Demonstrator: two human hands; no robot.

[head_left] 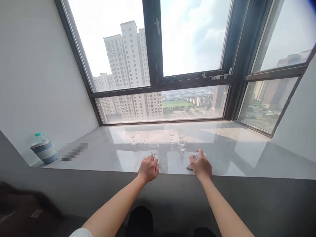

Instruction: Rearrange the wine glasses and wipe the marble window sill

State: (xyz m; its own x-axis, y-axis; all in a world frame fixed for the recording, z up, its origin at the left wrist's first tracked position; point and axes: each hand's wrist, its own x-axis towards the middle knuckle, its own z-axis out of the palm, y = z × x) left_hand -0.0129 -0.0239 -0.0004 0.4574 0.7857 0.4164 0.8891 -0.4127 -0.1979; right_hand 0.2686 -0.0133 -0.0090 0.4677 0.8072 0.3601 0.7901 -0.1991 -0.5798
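My left hand [148,169] is closed around the stem of a clear stemmed glass [154,148], which stands upright near the front edge of the sill. In my right hand [201,166] is a crumpled greyish-white cloth [190,166], bunched against the sill surface. Between and beyond my hands stand several more stemmed glasses: one glass [183,144] sits closest to the cloth, another glass [172,135] is farther back, and a separate glass [132,135] stands to the left. The base of the held glass is partly hidden by my fingers.
The glossy tiled sill [234,158] runs beneath a dark-framed window [158,89]. At the far left stand a blue and white tub [45,152] and a bottle with a green cap [39,136]. A blurred patch lies beside them. The sill drops off at its front edge.
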